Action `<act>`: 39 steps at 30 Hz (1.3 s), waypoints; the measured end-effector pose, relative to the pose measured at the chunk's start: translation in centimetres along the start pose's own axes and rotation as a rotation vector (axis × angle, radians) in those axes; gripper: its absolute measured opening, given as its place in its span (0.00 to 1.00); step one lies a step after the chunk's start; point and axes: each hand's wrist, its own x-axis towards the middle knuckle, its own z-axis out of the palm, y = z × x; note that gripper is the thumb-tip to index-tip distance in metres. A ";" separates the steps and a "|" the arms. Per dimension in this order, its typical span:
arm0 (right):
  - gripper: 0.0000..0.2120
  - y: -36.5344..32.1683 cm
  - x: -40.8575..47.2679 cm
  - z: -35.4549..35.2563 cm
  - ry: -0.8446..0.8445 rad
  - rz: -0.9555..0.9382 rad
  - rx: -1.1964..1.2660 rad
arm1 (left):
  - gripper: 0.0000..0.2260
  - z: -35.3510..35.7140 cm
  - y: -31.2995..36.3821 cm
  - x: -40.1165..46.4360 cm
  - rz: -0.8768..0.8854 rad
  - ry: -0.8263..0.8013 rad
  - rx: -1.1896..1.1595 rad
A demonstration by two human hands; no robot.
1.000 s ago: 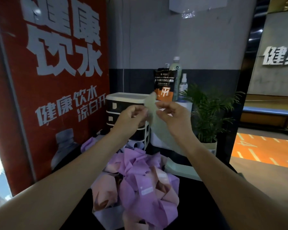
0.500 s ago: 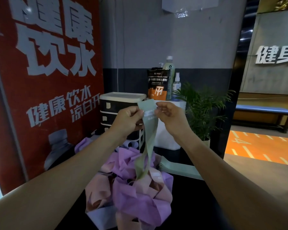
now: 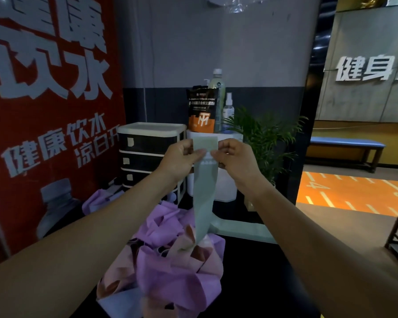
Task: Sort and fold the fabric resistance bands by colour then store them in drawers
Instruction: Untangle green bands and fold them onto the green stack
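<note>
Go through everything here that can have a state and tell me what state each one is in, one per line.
Green band: held up, hanging unfolded.
Left hand: pinches the band's top edge.
Right hand: pinches the same edge.
Pile of purple and pink bands: jumbled, unsorted.
Drawer unit: visible drawers shut.
Tall bottle: upright, capped.
Pouch: standing upright.

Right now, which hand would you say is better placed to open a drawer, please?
Probably the left hand: it pinches the green band directly in front of the drawer unit; the right hand is farther over.
</note>
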 end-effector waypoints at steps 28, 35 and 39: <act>0.04 15.0 -2.8 -16.4 0.581 0.517 -0.065 | 0.05 2.3 -15.2 3.1 -0.161 -0.446 0.893; 0.04 17.2 -4.0 -18.5 0.526 0.573 -0.406 | 0.08 4.8 -17.8 4.2 -0.221 -0.023 0.555; 0.05 18.5 -4.1 -18.9 0.534 0.565 -0.553 | 0.04 6.4 -18.7 4.2 -0.169 0.028 0.571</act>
